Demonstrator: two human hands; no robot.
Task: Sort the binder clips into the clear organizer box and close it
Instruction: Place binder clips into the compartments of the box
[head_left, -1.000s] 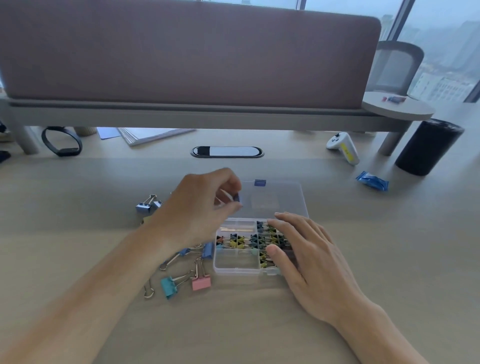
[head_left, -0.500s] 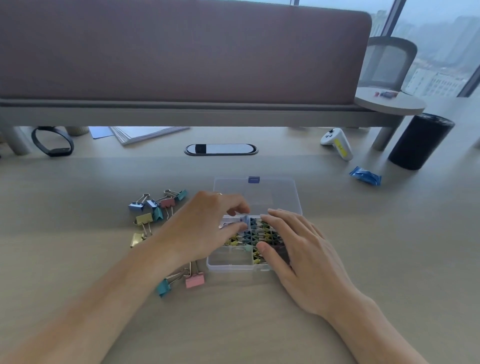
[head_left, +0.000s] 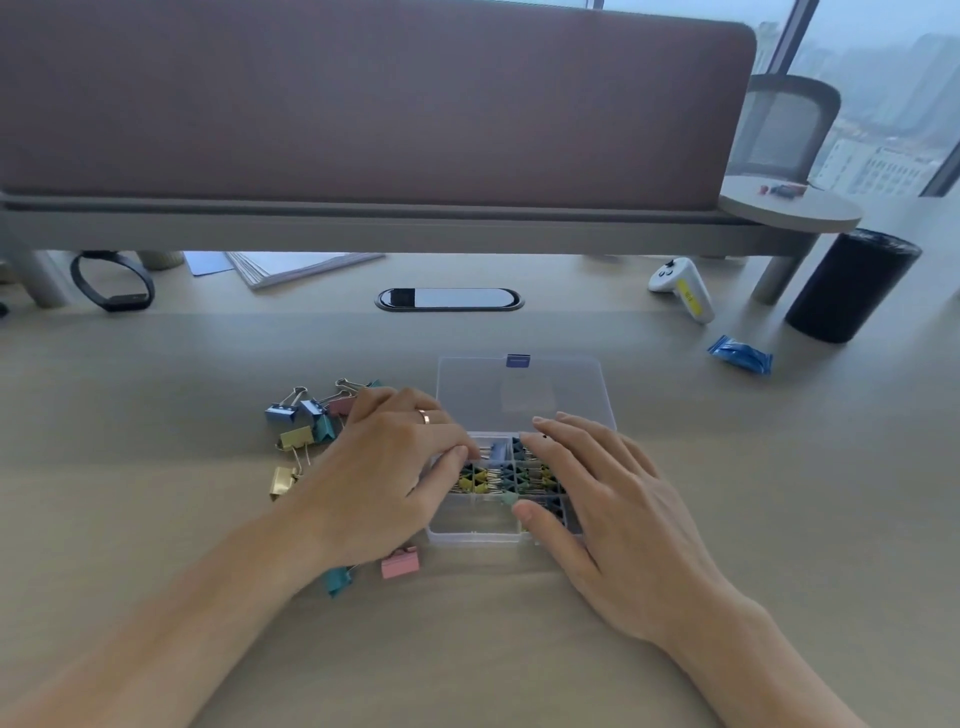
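The left hand (head_left: 395, 457) has dropped to the box (head_left: 475, 538), mid-worktop (head_left: 753, 493), setting a blue clip (head_left: 500, 450) into its far-left corner; grip unclear. The right hand (head_left: 613, 499) lies flat, steadying it; loose clips (head_left: 298, 436) remain.

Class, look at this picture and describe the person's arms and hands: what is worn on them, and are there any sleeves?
The left forearm and right forearm are bare, with no sleeves in view. The left hand wears one slim ring, rose-gold in tone. The right hand shows no ring or glove. Neither wrist carries a watch or band.
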